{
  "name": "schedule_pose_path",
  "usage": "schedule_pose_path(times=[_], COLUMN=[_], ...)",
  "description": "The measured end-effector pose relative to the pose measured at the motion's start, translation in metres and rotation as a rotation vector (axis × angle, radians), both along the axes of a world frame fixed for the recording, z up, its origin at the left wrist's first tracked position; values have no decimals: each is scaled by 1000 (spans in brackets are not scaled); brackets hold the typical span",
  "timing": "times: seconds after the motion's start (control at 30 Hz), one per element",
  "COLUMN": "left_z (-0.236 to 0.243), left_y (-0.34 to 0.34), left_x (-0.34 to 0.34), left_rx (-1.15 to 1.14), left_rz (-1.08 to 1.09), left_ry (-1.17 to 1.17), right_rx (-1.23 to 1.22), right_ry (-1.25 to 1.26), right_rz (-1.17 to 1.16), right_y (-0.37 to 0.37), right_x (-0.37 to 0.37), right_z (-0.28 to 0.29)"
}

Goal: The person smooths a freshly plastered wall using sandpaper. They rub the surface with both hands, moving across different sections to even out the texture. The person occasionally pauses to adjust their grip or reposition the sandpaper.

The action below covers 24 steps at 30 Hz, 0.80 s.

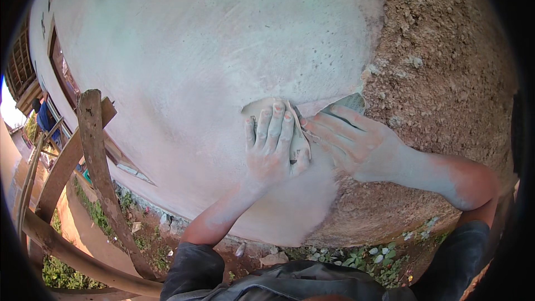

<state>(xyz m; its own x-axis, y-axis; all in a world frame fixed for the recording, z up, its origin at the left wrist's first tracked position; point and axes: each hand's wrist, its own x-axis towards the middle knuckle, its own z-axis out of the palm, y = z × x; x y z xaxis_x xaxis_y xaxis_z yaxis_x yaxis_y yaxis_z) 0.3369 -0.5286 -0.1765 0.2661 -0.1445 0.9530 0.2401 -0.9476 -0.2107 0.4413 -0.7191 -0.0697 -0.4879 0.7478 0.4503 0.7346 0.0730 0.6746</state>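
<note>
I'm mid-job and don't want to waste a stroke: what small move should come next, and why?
I'd probably slide the left hand, with its paper, up and right toward the speckled patch of pale wall. That hand lies flat over the paper against the wall, and dark specks mark that patch, while the wall to its left looks smoother.

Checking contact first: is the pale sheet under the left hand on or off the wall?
On the wall: the left hand lies over the pale sheet, whose edges show around it.
</note>
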Motion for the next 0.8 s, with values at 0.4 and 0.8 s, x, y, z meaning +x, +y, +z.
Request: schedule_pose_path(times=[0.4, 0.8], left_z=[130, 184], left_y=[-15, -18], left_x=[8, 2], left_rx=[24, 44], left_rz=[2, 23], left_ry=[-18, -60], right_rx=[716, 797], right_ry=[-167, -140], right_rz=[-3, -200], right_y=[12, 5], right_x=[18, 7], right_z=[141, 194])
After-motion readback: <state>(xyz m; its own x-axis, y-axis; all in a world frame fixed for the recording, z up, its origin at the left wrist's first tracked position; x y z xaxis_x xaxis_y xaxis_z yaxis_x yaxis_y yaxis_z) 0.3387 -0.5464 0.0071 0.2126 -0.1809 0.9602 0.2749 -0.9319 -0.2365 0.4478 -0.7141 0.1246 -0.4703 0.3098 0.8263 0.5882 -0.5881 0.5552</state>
